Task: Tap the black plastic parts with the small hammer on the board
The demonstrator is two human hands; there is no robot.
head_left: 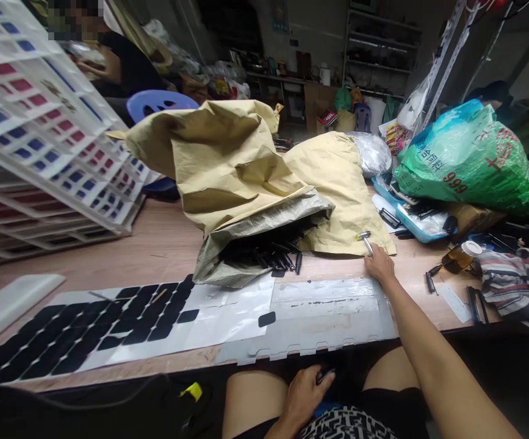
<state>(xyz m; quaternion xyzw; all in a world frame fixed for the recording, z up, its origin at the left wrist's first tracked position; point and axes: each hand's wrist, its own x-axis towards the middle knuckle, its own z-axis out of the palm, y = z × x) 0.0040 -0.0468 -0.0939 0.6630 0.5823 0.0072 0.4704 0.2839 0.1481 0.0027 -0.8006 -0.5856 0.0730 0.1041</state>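
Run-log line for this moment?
left hand: holds small black piece | right hand: holds small hammer near gray board | tan sack: open, black parts at mouth

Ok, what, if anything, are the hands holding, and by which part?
The right hand holds a hammer-like tool by its handle. The left hand holds a small black piece; which part it grips cannot be told.

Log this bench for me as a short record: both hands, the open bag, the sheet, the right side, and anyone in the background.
Left hand: left hand, low near the lap, holding a small dark piece
Right hand: right hand, gripping a small hammer-like tool
Open bag: tan bag, black parts at its mouth
Sheet: white sheet, rows of black pads
Right side: green bag, white-capped bottle
Background: person in dark top, upper left
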